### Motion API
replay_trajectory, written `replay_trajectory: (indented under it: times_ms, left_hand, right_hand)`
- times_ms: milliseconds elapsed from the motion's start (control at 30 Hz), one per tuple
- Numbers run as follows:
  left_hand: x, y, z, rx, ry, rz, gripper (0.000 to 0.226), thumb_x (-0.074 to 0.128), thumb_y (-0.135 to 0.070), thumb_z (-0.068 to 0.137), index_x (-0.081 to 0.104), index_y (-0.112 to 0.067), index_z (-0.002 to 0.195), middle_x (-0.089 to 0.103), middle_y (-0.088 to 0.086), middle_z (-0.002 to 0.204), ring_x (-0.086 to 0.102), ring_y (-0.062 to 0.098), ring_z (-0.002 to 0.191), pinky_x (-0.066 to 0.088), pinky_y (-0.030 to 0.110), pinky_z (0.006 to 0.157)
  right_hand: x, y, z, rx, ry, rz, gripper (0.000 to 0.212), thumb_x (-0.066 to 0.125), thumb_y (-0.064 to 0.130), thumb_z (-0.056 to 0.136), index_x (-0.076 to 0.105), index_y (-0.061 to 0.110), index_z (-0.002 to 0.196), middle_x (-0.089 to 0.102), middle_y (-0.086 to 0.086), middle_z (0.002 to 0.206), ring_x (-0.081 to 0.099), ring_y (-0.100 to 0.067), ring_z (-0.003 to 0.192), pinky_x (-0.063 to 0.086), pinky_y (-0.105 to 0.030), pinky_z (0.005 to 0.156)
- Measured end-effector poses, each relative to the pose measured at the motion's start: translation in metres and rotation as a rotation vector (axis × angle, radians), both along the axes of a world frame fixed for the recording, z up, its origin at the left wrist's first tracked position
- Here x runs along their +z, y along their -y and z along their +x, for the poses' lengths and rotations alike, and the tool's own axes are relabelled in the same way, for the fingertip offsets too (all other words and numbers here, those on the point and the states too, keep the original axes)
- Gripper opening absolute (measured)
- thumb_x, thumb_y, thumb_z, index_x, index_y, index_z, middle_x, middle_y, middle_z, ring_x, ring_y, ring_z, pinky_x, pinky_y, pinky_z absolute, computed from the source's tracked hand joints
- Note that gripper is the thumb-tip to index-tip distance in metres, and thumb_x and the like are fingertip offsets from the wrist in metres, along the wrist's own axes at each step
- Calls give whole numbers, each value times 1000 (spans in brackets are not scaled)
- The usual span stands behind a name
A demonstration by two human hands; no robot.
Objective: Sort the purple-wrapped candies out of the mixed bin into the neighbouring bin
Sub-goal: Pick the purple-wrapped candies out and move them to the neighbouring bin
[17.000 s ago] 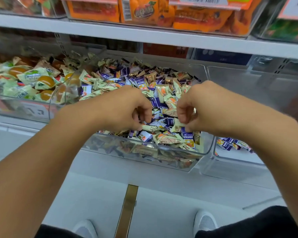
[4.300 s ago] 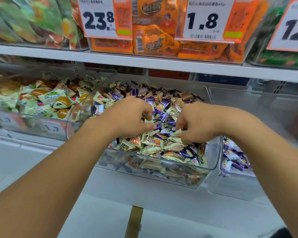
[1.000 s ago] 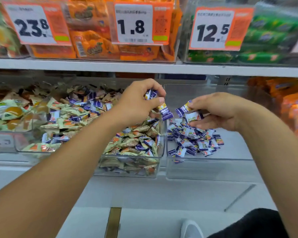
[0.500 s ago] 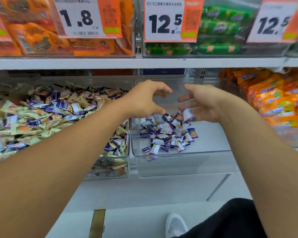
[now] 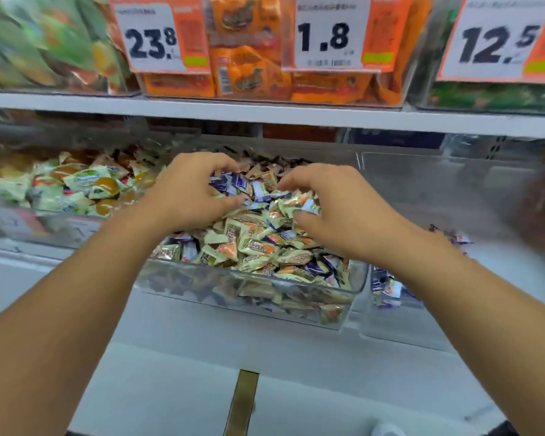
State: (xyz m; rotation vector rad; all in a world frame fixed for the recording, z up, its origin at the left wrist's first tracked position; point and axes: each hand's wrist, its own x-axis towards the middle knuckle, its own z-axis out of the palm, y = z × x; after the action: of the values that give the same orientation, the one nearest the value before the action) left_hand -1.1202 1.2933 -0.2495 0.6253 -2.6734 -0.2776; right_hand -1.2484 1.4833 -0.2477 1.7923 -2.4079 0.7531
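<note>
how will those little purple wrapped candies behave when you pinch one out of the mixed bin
The purple-wrapped candies look small and probably light. Their glossy wrappers are likely slippery and crinkly, so a grip may slide. Loosely heaped in the mixed bin, neighbours will probably shift when one is lifted.

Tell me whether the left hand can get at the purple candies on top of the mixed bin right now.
Probably yes. The left hand hovers with curled fingers right over the purple candies lying on top of the pile in the open-topped mixed bin; nothing covers them.
</note>
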Motion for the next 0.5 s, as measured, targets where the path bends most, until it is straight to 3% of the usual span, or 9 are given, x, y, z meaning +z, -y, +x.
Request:
replay_trajectory:
  times_ms: [67, 200, 367, 433, 500]
  left_hand:
    - [0, 12, 13, 19, 47, 30, 57, 77, -44, 83, 61, -22, 133, 59, -1, 138, 52, 19, 129, 39, 33, 105]
    - [-3, 28, 27, 16, 76, 105, 63, 77, -45, 81, 58, -25, 137, 55, -6, 143, 48, 13, 133, 32, 24, 104]
    - [-13, 38, 26, -12, 29, 150, 60, 78, -44, 80, 59, -26, 135, 53, -7, 143, 47, 13, 132, 35, 26, 104]
    - [-14, 40, 26, -16, 30, 150, 62, 76, -46, 82, 57, -26, 137, 51, -6, 145, 46, 14, 133, 36, 29, 107]
    - [-14, 42, 28, -22, 36, 130, 63, 73, -50, 83, 56, -26, 138, 50, -6, 146, 45, 14, 134, 37, 33, 110]
  right_hand:
    - [-4, 28, -2, 12, -17, 62, 51, 65, 9, 90, 56, 25, 138, 57, 3, 141, 52, -17, 129, 44, -37, 107]
    - [-8, 76, -8, 45, -35, 148, 62, 68, 16, 93, 43, 24, 149, 46, 2, 152, 43, -19, 139, 38, -36, 113]
    - [-20, 109, -7, 25, -8, 391, 84, 66, 19, 91, 17, 27, 159, 33, -5, 159, 38, -29, 141, 39, -45, 111]
    - [-17, 111, -7, 29, 6, 402, 74, 65, 19, 93, 27, 25, 156, 41, -6, 154, 46, -29, 134, 43, -44, 107]
    - [-12, 108, -9, 47, -6, 363, 56, 65, 14, 92, 49, 25, 145, 51, -4, 145, 52, -27, 126, 46, -42, 101]
